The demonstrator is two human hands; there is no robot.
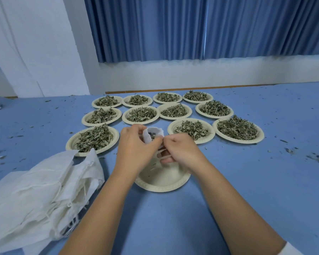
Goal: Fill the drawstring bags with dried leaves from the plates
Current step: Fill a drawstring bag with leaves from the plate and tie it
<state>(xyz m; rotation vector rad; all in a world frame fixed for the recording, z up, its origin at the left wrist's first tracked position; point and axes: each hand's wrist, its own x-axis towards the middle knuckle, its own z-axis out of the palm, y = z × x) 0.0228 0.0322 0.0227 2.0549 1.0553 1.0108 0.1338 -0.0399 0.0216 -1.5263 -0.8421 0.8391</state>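
Your work surface is a blue table [247,190], scattered with leaf crumbs [317,159] that lie thickest toward the right edge. Beyond the table's far edge stand a white wall [191,72] and blue pleated curtains [173,28].

The lower part of the drawstring bag [155,134] is hidden behind your hands, so how full it is cannot be told. Both forearms are cut off by the bottom of the view. A white sleeve [293,249] shows only at the lower right corner.

Eleven plates [236,141] stand in three rows across the far half of the table, each heaped with dried leaves [238,128]. The near plate [160,188] sits just below your hands and carries a few crumbs. A pile of white bags [35,190] with loose cords lies on the table to your left, and its far edge overlaps the rim of the front left plate.

The drawstring bag is held off the table between your hands, above the near plate's far edge. Its mouth stands open and dark leaves show inside. Your left hand [134,146] grips the bag's left side with curled fingers. Your right hand [180,150] pinches the bag's right rim between thumb and forefinger, with the cord [160,153] looped beneath its fingers.
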